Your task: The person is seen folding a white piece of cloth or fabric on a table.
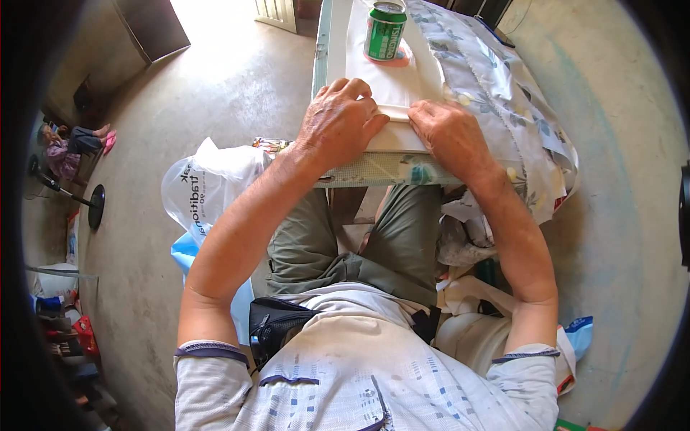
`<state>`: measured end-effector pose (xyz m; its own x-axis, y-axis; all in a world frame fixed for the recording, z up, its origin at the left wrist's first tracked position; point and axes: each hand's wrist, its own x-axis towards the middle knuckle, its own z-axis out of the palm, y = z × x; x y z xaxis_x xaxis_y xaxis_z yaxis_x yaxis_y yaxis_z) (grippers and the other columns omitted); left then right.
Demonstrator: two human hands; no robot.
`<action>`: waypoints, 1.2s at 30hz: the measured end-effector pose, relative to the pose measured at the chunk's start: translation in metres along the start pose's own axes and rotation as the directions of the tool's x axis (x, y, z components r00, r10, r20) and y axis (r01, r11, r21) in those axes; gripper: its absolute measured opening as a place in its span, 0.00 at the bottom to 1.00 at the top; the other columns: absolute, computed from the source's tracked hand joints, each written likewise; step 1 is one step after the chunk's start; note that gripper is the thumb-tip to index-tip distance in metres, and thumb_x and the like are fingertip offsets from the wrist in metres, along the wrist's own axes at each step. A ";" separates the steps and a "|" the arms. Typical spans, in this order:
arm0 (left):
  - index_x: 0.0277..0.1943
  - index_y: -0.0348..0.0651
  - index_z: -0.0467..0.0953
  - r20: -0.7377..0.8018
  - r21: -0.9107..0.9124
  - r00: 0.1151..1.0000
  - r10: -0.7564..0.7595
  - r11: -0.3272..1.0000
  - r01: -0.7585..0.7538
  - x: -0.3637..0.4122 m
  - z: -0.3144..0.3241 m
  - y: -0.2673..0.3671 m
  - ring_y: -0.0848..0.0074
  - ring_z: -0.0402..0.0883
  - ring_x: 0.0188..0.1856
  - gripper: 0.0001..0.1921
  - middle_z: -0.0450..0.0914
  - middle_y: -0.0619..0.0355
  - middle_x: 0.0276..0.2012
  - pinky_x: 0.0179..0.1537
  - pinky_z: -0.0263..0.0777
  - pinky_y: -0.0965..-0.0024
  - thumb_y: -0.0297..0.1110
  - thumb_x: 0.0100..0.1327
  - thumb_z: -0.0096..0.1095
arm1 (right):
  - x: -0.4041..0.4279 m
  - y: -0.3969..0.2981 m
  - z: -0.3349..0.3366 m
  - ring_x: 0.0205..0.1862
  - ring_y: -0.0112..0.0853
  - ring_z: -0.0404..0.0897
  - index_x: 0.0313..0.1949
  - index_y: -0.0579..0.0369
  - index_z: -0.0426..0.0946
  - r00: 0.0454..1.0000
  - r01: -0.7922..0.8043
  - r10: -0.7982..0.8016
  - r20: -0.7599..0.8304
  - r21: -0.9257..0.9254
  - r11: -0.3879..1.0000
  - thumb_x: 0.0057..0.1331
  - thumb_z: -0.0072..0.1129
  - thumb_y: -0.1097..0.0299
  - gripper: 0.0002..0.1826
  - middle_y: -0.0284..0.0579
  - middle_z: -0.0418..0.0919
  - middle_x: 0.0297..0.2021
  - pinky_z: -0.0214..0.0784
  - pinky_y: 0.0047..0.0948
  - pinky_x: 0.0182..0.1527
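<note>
A white sheet of cloth or paper (pixel 385 83) lies on the table, with a narrow folded roll (pixel 396 112) across its near end. My left hand (pixel 339 118) grips the left part of this roll, thumb along its near side. At the roll's right end, the bent fingers of my right hand (pixel 450 132) pinch it, covering that end. A short stretch of roll shows between the hands. Beyond them a green Tsingtao can (pixel 386 32) stands upright on the sheet, over a reddish patch (pixel 396 60).
Floral fabric (pixel 485 81) covers the table's right side; a worn patterned cover (pixel 388 168) wraps its near edge. A printed clear plastic bag (pixel 188 186) hangs at left. A fan stand (pixel 97 207) and a seated person (pixel 67 151) are farther left. Bundled material (pixel 466 237) sits below right.
</note>
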<state>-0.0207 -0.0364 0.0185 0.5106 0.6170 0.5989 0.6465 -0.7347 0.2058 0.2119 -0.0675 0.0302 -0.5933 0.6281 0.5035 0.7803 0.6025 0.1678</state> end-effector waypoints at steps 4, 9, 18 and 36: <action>0.45 0.41 0.86 0.058 -0.009 0.998 -0.024 1.000 0.024 0.003 -0.002 -0.003 0.60 0.82 0.55 0.14 0.84 0.53 0.48 0.61 0.73 0.56 0.41 0.66 0.70 | 0.000 0.004 0.002 0.41 0.44 0.86 0.39 0.58 0.80 1.000 -0.020 0.020 0.004 -0.014 1.000 0.65 0.57 0.75 0.05 0.48 0.84 0.38 0.78 0.41 0.48; 0.45 0.44 0.86 -0.005 0.031 1.000 0.021 0.999 -0.020 0.006 0.002 -0.009 0.60 0.83 0.53 0.09 0.85 0.55 0.46 0.60 0.75 0.55 0.35 0.66 0.67 | 0.001 0.007 0.003 0.40 0.45 0.85 0.39 0.58 0.79 0.996 -0.078 0.080 -0.041 0.051 0.996 0.67 0.58 0.73 0.04 0.47 0.84 0.38 0.77 0.42 0.47; 0.44 0.44 0.86 0.016 0.034 1.000 0.012 0.999 -0.012 0.004 0.002 -0.011 0.62 0.84 0.52 0.07 0.86 0.56 0.44 0.59 0.75 0.55 0.32 0.68 0.63 | -0.004 0.011 0.004 0.41 0.45 0.85 0.44 0.60 0.82 0.990 -0.050 0.062 -0.124 0.096 0.994 0.67 0.60 0.73 0.08 0.47 0.86 0.40 0.75 0.43 0.52; 0.47 0.40 0.85 -0.002 -0.200 0.992 -0.128 0.972 0.125 -0.017 -0.018 -0.018 0.61 0.86 0.46 0.11 0.88 0.51 0.40 0.52 0.79 0.60 0.37 0.68 0.67 | -0.020 0.001 -0.002 0.45 0.49 0.83 0.45 0.59 0.82 0.959 -0.189 0.257 -0.117 0.411 0.892 0.66 0.65 0.74 0.09 0.50 0.85 0.37 0.74 0.43 0.50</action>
<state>-0.0511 -0.0387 0.0191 0.4220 0.7056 0.5692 0.5787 -0.6930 0.4299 0.2254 -0.0807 0.0218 -0.3454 0.7001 0.6250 0.7266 0.6209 -0.2941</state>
